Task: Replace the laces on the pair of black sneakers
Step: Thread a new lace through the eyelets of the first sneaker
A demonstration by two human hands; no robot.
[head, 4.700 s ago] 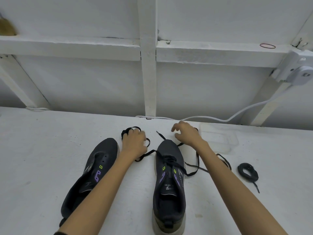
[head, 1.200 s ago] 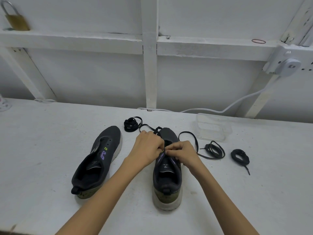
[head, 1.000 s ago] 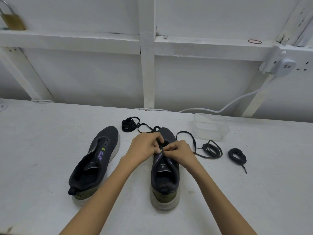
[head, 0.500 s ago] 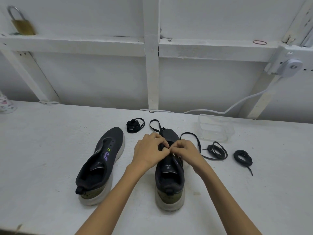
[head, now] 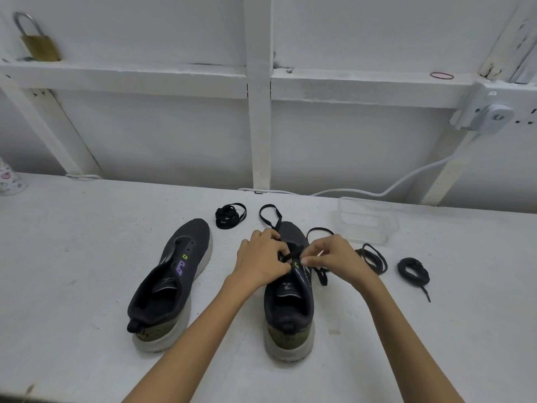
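The left hand [head: 261, 258] is curling its fingers around the black lace [head: 293, 253] at the eyelet row, and the right hand [head: 338, 257] is pinching the same lace between thumb and forefinger just beside it. The fingertips of the two hands are nearly meeting. Both are working over the tongue of the black sneaker [head: 290, 303], which is standing upright on the white surface [head: 72, 257] with its toe pointing away from the person. One loop of the lace is lying past the toe, and another strand is trailing off the sneaker's right side onto the surface.

The second sneaker [head: 171, 282] is sitting to the left, apart from the first and angled slightly, its eyelets showing open. A bundled lace [head: 230, 215] is lying just beyond its toe. To the right of the hands a loose coil of lace [head: 367, 251] and, farther right, a tighter coil [head: 412, 270] are resting on the surface, with a clear plastic container [head: 366, 221] behind them. A brass padlock [head: 39, 45] is standing on the ledge above.
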